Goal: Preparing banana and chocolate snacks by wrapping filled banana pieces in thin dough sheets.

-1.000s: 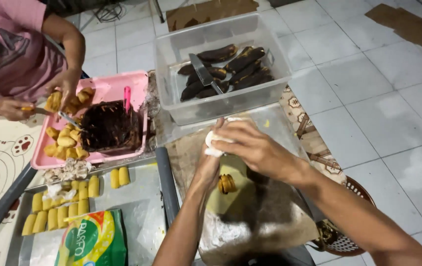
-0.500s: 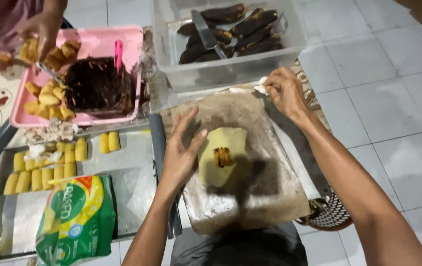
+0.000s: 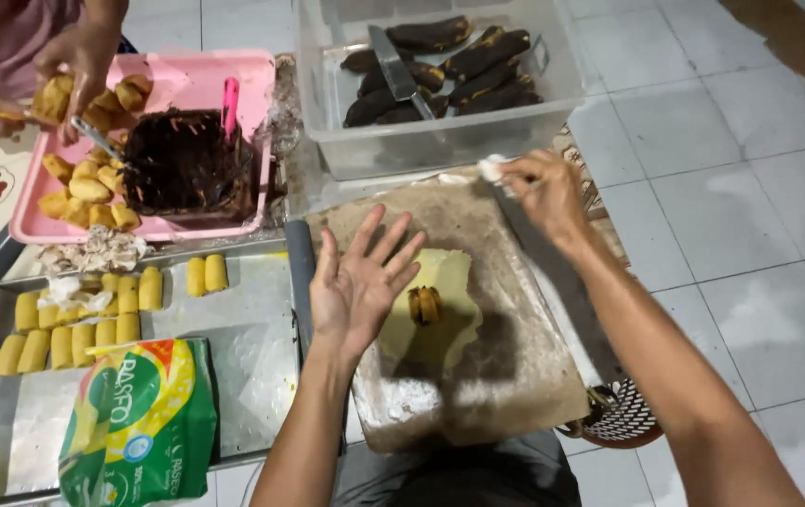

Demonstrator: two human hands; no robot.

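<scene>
**A:** Dough sheet (image 3: 442, 272), pale yellow, lying flat about mid-board on the floured board (image 3: 506, 394). Small browned banana piece (image 3: 424, 304) sitting right on top, near the middle. Probably dusted like that so nothing sticks.

**B:** Yep. Left hand (image 3: 360, 286) just beside it, over the sheet's left edge, wide open with fingers (image 3: 393, 246) fanned out and nothing held. Can't tell whether resting on the dough or hovering. Looks like keeping the edge pinned flat, or just keeping a floury palm off things.

**A:** Right hand (image 3: 543, 188) up at the board's far corner, fingertips pinched shut on a little white lump (image 3: 492, 168). Dough scrap or flour, hard to say.

**B:** Clear tub (image 3: 440, 141) just past the board, full of dark-skinned bananas (image 3: 477, 70) with a knife (image 3: 398, 70) laid across. Handy reach, presumably.

**A:** Metal tray (image 3: 252, 319) off to the left with yellow rolls (image 3: 205, 274) lined up in rows, plus a green packet (image 3: 139, 422) lying on it. Beyond that a pink tray (image 3: 261, 75) holding a dark chocolatey bowl (image 3: 182, 164).

**B:** Another person's hands (image 3: 74, 66) busy over that pink tray, well apart from the board.
</scene>
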